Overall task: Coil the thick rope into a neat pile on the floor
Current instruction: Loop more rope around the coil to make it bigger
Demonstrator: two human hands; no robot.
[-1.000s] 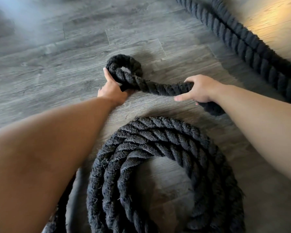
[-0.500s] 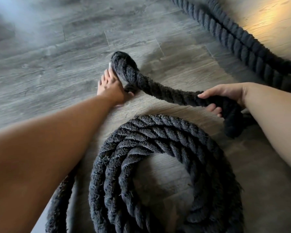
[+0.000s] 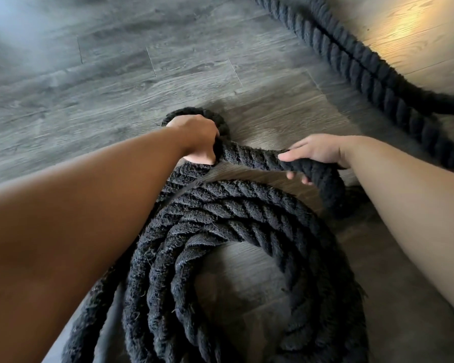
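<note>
We've got several turns of rope (image 3: 247, 231) coiled on the floor (image 3: 116, 82). Left hand (image 3: 197, 137) and right hand (image 3: 315, 155) each grip the next stretch; long tail uncoiled.

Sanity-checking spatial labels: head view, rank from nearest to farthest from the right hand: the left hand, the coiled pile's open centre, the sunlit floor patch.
From the right hand:
1. left hand, just to its left, joined by the short span of rope both hands grip.
2. coiled pile's open centre, below, nearer the person.
3. sunlit floor patch, far top right, beyond the loose rope run.
</note>
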